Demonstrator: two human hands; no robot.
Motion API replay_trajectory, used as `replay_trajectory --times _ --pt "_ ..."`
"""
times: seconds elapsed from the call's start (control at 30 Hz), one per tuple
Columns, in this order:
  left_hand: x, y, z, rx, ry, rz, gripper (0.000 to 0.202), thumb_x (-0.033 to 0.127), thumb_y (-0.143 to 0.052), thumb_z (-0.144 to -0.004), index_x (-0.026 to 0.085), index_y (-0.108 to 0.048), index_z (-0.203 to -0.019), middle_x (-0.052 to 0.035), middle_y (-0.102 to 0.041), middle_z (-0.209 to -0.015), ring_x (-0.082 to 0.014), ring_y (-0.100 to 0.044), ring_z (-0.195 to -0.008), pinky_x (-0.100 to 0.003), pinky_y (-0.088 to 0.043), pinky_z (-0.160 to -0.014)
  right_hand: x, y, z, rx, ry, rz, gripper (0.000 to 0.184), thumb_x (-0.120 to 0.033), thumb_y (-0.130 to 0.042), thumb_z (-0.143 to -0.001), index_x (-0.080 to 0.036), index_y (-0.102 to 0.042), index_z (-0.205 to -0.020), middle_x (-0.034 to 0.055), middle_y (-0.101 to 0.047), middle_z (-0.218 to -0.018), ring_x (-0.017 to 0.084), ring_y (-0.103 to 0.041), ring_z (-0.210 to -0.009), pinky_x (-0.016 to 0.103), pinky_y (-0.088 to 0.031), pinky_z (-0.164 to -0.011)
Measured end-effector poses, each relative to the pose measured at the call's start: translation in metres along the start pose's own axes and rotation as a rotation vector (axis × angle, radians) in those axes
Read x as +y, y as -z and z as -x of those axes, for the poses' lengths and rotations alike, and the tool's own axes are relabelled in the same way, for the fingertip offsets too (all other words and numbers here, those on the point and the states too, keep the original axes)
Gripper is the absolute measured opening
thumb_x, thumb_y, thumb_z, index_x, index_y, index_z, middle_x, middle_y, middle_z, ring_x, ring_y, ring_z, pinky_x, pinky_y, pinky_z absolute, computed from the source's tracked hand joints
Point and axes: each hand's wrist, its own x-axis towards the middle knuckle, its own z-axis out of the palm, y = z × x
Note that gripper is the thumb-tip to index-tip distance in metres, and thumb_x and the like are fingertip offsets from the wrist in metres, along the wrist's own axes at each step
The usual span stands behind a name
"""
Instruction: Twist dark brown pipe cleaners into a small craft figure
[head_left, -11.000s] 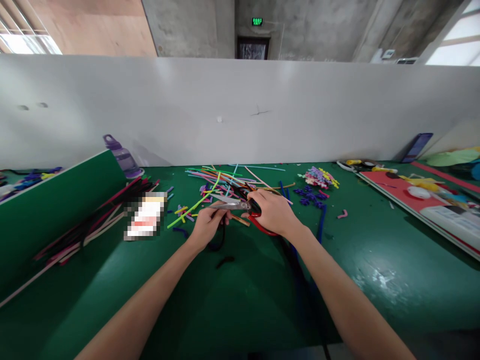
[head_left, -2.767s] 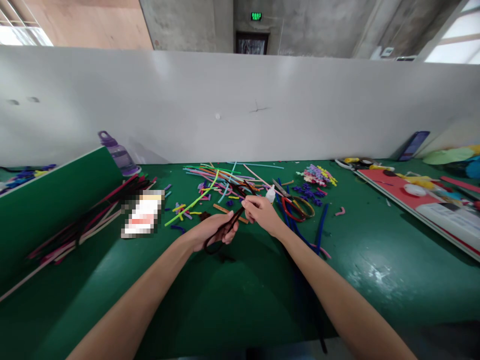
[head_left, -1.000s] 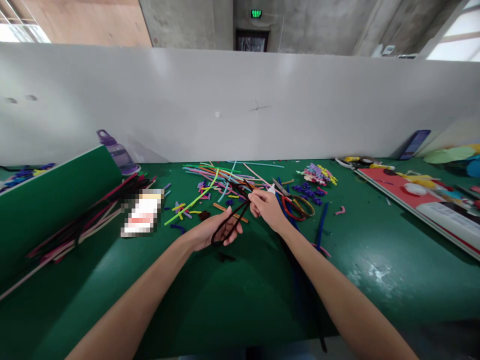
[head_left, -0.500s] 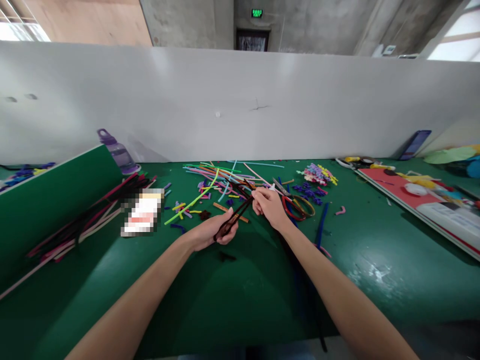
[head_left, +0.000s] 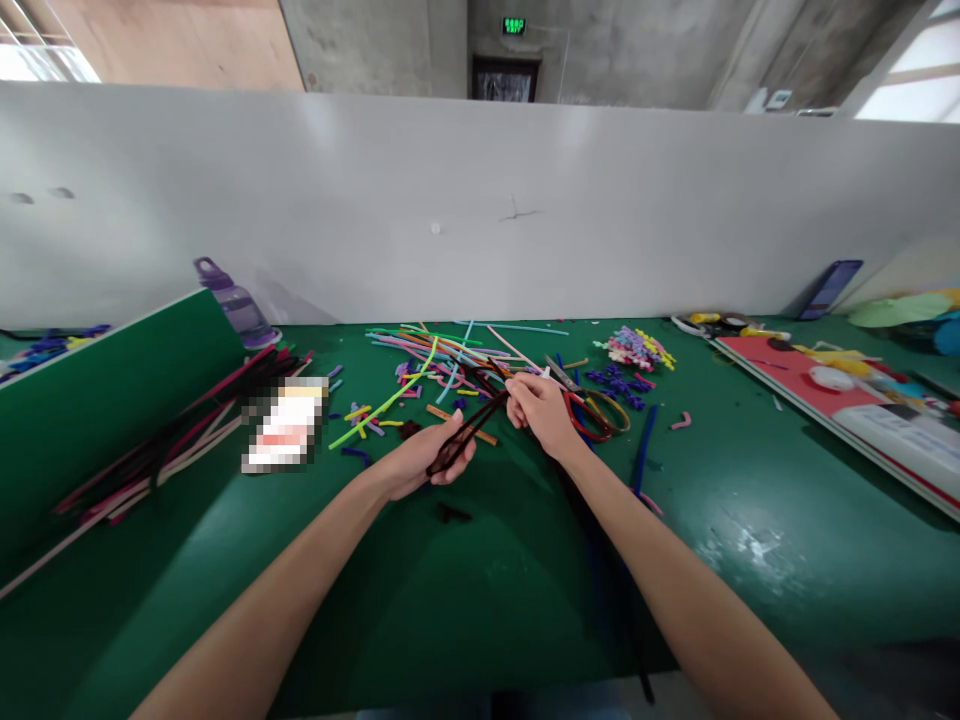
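Right hand (head_left: 538,405) edges outward, fingertips pinched on the dark strip (head_left: 489,408), its doubled length narrowing, while the left hand (head_left: 427,462), fingers loosely curled round the other end, anchors it above the green table (head_left: 487,610), apparently for tension.

Glossy green tabletop (head_left: 750,570); dark strips (head_left: 490,408) matt, perhaps fuzzy; scissor blades (head_left: 559,373) of metal.

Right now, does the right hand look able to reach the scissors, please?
Probably yes: the scissors lie close beside the right hand, handles mostly visible, though that hand pinches dark strips.
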Motion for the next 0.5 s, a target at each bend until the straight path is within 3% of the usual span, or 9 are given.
replay_trajectory --times 0.13,0.5 --pt "0.0042 -0.0024 0.0014 -0.022 0.050 -0.026 0.063 0.064 -0.023 -0.088 0.012 -0.057 -0.077 -0.0005 -0.052 -0.048 -0.0077 -0.035 -0.039 -0.021 -0.021 -0.041 0.0012 0.0005 -0.0011 0.012 0.003 -0.022 0.035 -0.030 -0.049 -0.084 -0.020 -0.037 -0.052 -0.0082 -0.033 -0.040 0.007 -0.041 -0.033 0.022 -0.030 -0.039" --pt "0.0018 -0.0008 0.0003 -0.040 0.059 -0.006 0.062 0.063 -0.025 -0.088 0.012 -0.058 -0.078 0.0005 -0.049 -0.048 -0.0086 -0.033 -0.040 -0.021 -0.021 -0.040 0.0009 0.0042 -0.0043 0.093 0.017 -0.057 0.035 -0.029 -0.050 -0.083 -0.020 -0.037 -0.051 -0.0079 -0.032 -0.039 0.008 -0.040 -0.033 0.022 -0.029 -0.038"
